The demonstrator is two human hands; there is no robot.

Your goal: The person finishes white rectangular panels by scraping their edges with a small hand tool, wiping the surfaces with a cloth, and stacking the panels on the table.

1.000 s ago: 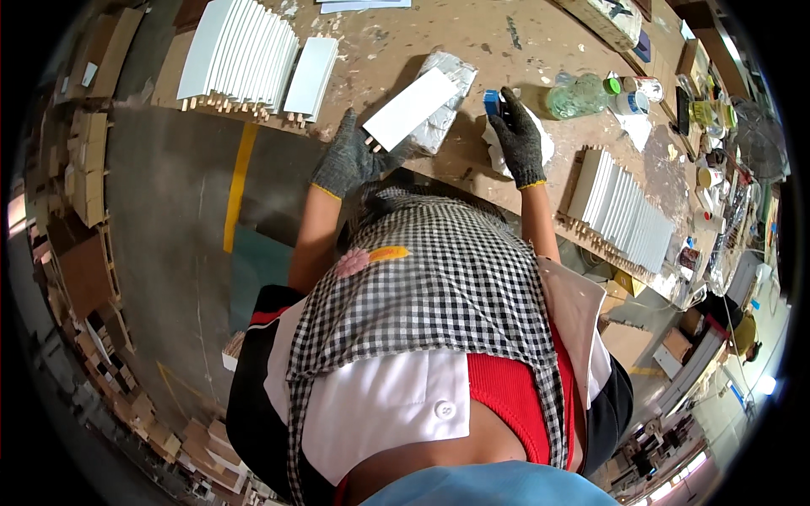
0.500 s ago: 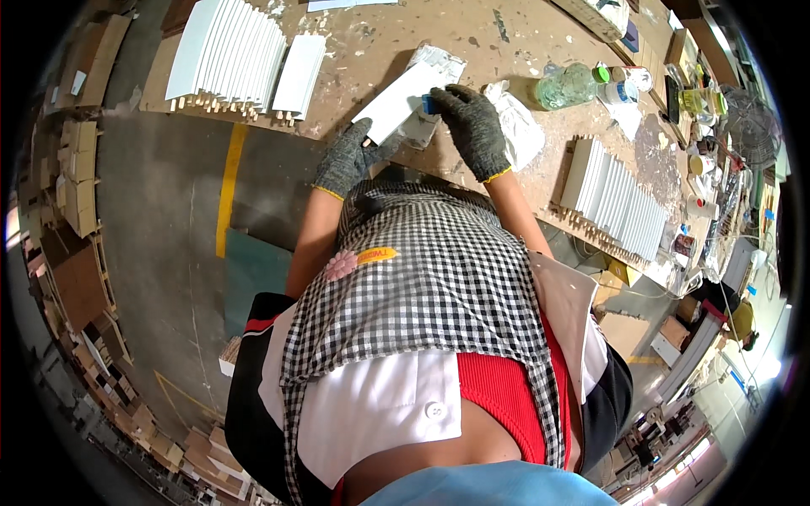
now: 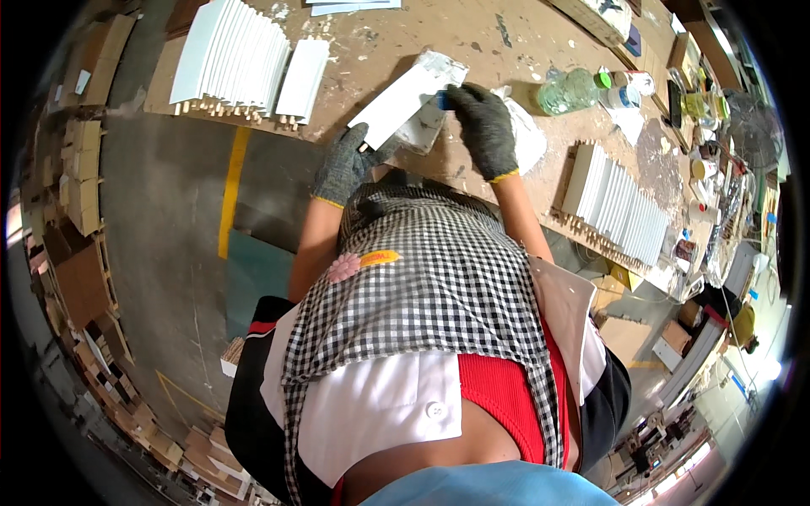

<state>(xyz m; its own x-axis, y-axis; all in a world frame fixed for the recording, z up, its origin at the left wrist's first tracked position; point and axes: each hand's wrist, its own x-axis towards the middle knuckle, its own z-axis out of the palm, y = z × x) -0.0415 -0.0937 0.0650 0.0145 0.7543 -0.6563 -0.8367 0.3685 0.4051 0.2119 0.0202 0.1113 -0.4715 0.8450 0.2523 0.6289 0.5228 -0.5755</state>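
Observation:
My left hand (image 3: 342,166), in a dark grey knit glove, grips the near end of a white painted board (image 3: 390,111) with a small wooden dowel at that end. The board lies slanted, its far part resting on a paint-smeared grey-white block (image 3: 424,131). My right hand (image 3: 488,135), gloved alike, pinches a small blue piece (image 3: 443,100) at the board's right edge; its exact kind is hidden by the fingers. Just right of that hand lies a crumpled white cloth (image 3: 527,139).
Rows of white boards with dowel ends stand at the left (image 3: 232,59) and right (image 3: 616,207) of the paint-spotted worktable (image 3: 460,34). A green-capped clear bottle (image 3: 567,93) lies at the right, near jars and a fan (image 3: 753,131).
My right hand has shifted slightly right with the blue piece, from over the board's face to its right edge. My left hand keeps its hold on the board.

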